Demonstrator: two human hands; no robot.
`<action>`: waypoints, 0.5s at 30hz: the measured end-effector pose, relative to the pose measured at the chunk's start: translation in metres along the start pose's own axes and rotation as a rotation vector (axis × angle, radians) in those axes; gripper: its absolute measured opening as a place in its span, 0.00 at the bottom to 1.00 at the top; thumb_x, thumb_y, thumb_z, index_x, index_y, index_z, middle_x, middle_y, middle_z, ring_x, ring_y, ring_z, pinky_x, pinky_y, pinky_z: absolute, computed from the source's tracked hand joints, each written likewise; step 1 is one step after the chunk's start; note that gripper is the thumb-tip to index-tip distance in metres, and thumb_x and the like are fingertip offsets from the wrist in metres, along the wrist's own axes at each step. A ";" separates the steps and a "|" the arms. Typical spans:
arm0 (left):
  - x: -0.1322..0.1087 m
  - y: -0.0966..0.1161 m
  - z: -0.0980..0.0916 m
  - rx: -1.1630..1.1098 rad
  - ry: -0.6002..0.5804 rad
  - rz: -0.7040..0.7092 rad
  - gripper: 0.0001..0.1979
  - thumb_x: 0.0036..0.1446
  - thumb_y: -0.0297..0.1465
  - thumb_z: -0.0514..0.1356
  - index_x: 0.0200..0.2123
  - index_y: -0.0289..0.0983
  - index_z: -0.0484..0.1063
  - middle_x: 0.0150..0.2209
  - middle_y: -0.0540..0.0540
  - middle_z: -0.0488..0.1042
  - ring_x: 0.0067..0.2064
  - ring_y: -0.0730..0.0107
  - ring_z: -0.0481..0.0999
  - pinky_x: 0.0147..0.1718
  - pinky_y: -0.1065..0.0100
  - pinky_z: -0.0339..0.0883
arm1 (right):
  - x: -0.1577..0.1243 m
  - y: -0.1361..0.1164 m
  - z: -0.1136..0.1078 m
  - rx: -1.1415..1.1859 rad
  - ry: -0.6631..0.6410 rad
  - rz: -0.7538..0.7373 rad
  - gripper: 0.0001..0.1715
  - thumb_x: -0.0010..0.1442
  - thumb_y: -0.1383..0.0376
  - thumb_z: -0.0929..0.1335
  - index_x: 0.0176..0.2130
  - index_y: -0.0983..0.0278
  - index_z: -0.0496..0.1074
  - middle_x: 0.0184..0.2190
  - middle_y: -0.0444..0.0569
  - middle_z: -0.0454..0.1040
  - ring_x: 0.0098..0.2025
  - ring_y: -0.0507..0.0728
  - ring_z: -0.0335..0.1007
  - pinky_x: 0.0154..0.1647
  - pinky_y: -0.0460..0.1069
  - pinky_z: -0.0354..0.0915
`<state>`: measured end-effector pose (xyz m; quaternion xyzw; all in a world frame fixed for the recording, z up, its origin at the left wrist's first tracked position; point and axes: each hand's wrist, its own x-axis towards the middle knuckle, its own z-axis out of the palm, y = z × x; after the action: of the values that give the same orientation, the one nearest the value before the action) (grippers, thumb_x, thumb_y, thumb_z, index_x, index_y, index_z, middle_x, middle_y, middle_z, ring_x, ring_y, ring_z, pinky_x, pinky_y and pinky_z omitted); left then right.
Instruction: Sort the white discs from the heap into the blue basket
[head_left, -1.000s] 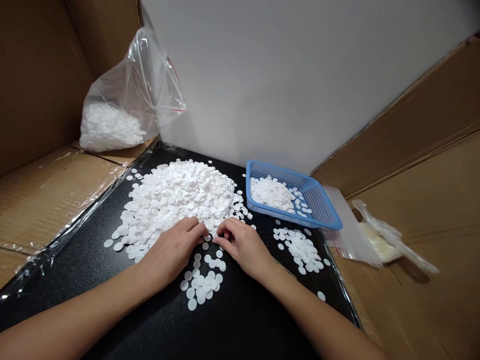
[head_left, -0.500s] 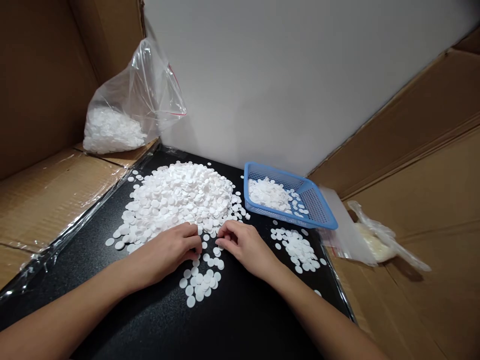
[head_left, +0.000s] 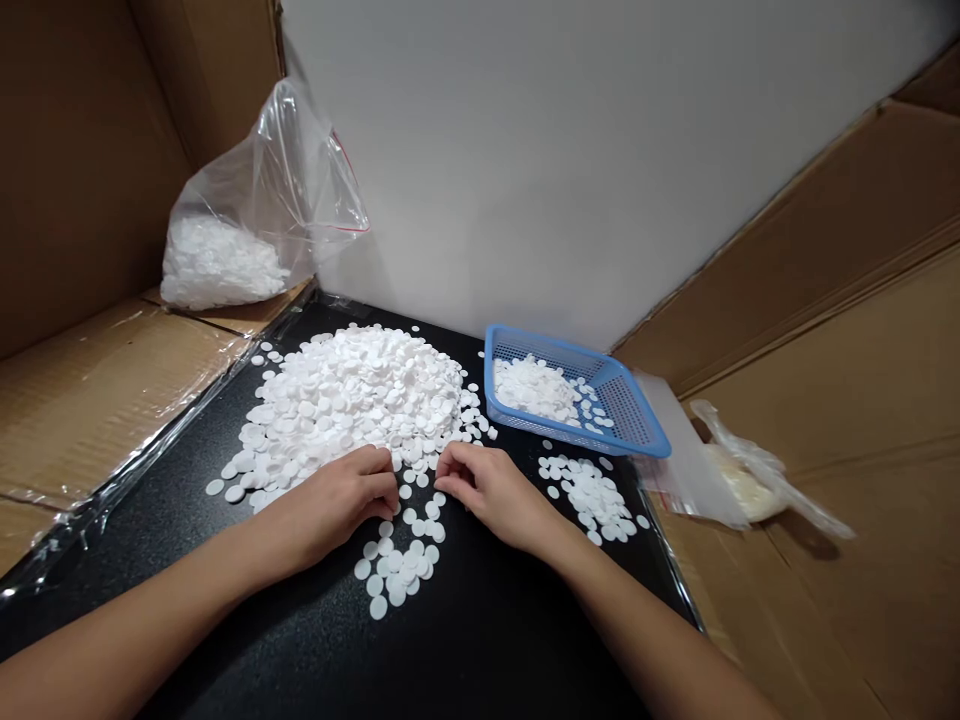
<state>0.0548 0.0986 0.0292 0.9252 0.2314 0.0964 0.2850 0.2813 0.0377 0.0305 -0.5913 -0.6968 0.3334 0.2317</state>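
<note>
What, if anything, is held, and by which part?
It cannot be told: the left hand and right hand curl beside white discs, undersides hidden.

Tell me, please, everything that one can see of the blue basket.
The blue basket is shallow, rectangular and apparently plastic, with a solid rim and perforated walls. It sits upright on the black table, right of the large heap of white discs. Inside, more discs are piled toward its left end, with some scattered beside them. Its right end overlaps a translucent bag in view; contact is unclear. The right hand is apart from it.
</note>
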 end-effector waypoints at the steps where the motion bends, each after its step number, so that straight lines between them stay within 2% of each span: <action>1: 0.000 -0.001 -0.001 -0.012 0.008 0.002 0.11 0.65 0.24 0.52 0.33 0.38 0.71 0.36 0.48 0.69 0.37 0.68 0.71 0.36 0.69 0.63 | 0.001 0.001 0.000 -0.011 0.028 -0.009 0.07 0.64 0.71 0.68 0.33 0.63 0.70 0.31 0.43 0.72 0.32 0.52 0.67 0.33 0.47 0.60; 4: 0.002 -0.002 -0.001 -0.035 0.100 -0.026 0.12 0.65 0.23 0.49 0.37 0.39 0.71 0.37 0.48 0.71 0.38 0.67 0.72 0.37 0.68 0.63 | 0.003 0.002 0.004 -0.029 0.069 -0.069 0.07 0.64 0.73 0.67 0.35 0.62 0.71 0.34 0.45 0.73 0.37 0.54 0.69 0.39 0.48 0.62; 6: 0.002 -0.003 0.000 -0.046 0.133 -0.057 0.12 0.64 0.22 0.49 0.39 0.40 0.70 0.37 0.49 0.72 0.38 0.67 0.72 0.37 0.68 0.63 | 0.003 0.001 0.008 -0.030 0.062 -0.082 0.06 0.64 0.72 0.68 0.36 0.62 0.72 0.35 0.45 0.73 0.36 0.54 0.69 0.38 0.48 0.62; 10: 0.002 -0.003 0.003 -0.042 0.111 -0.063 0.17 0.58 0.17 0.48 0.42 0.41 0.69 0.39 0.49 0.73 0.40 0.66 0.71 0.39 0.67 0.63 | 0.001 -0.001 0.007 0.008 -0.019 -0.046 0.07 0.61 0.73 0.70 0.33 0.62 0.73 0.33 0.44 0.73 0.34 0.53 0.68 0.34 0.47 0.62; 15: 0.004 0.001 0.005 0.045 0.104 0.024 0.21 0.53 0.13 0.46 0.40 0.40 0.68 0.37 0.49 0.74 0.39 0.64 0.70 0.39 0.65 0.61 | -0.003 0.001 -0.008 0.025 -0.095 -0.013 0.11 0.63 0.75 0.65 0.37 0.62 0.74 0.37 0.46 0.74 0.33 0.53 0.69 0.35 0.48 0.64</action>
<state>0.0599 0.0975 0.0262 0.9278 0.2371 0.1424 0.2504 0.2885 0.0366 0.0350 -0.5673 -0.7068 0.3681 0.2077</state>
